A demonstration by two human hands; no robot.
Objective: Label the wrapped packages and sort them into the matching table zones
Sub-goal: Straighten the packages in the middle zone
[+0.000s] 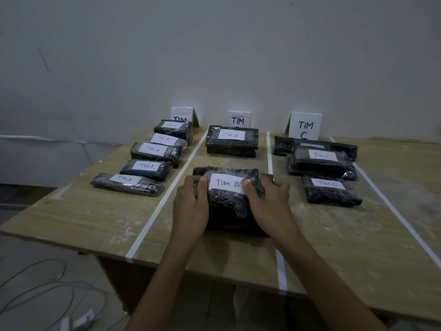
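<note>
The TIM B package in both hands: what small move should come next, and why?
Probably lower it and let go. The left hand and right hand grip the TIM B package, thumbs at the edges of its label, and it is already between the white tape lines, in front of the other TIM B package. The zone seems right.

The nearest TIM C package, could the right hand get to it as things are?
Probably yes, once it lets go. The right hand grips the TIM B package; the nearest TIM C package lies close beside it, nothing standing between.
</note>
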